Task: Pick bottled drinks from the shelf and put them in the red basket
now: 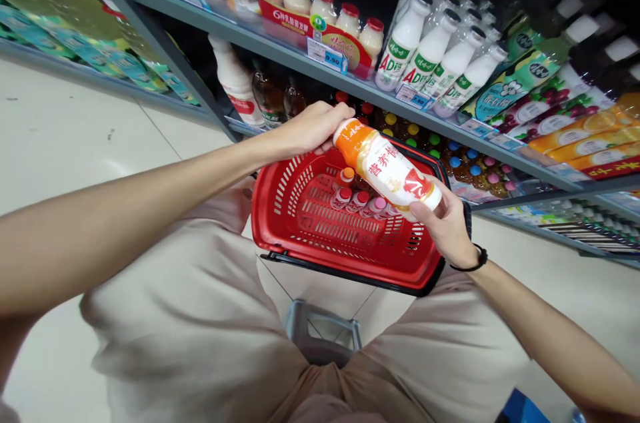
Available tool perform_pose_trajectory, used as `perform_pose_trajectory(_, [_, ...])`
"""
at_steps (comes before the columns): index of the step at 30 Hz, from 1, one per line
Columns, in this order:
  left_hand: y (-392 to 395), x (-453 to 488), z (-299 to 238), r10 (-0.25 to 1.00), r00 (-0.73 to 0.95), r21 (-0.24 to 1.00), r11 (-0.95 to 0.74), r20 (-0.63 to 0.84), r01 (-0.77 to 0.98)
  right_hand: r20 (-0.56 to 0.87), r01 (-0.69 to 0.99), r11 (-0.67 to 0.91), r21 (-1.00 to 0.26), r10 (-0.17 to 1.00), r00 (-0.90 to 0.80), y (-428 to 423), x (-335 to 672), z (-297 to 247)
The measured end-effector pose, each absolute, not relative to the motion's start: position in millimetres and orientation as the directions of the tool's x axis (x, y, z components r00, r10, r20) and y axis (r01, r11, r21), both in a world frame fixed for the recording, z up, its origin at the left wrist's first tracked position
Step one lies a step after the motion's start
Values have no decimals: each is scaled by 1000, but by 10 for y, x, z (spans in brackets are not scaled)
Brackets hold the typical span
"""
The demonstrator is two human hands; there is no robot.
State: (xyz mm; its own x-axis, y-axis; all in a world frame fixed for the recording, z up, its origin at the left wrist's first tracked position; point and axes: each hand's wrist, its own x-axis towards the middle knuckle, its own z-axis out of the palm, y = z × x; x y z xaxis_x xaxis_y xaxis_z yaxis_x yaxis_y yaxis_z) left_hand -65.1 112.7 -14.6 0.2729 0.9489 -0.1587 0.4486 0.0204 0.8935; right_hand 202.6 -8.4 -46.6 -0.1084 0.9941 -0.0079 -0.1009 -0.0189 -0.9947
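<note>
A large white and orange drink bottle point(385, 166) is held tilted above the red shopping basket point(273, 230). My left hand point(325, 126) is closed around its orange-and-white neck end at the upper left. My right hand point(447, 220), with a black band at the wrist, grips the white end at the lower right between thumb and fingers. Inside the basket several small bottles point(360, 200) with orange, red and pink caps stand together. The large bottle hides part of them.
Ahead rises a shelf point(240, 23) with white milk-drink bottles point(407, 43), a red-capped multipack point(325, 30) and juice bottles point(530, 70). Lower down are several small bottles with coloured caps point(455, 163). A grey stool point(320, 330) shows between the knees.
</note>
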Motion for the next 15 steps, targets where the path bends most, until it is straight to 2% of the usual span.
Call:
perform_pose_trajectory(2, [1125,-662,-151,970,207,905,29,-128,425,-123,-201,-165,-965,971,-207,-55,2001,-433])
perform_pose_trajectory(5, [1138,-679,-167,988,124,915,37,-95,403,-287,-313,-425,-849,869,-402,8,1950,-375])
perform_pose_trajectory(8, [1152,-701,-170,993,96,916,23,-67,400,-349,-339,-564,-753,779,-522,29,1891,-337])
perform_pose_trajectory(10, [1161,-719,-171,993,109,914,-11,-36,406,-337,-329,-544,-772,788,-515,8,1855,-327])
perform_pose_trajectory(15, [1193,-739,-210,985,161,905,-124,62,406,-189,-274,-316,-908,894,-406,-70,1837,-346])
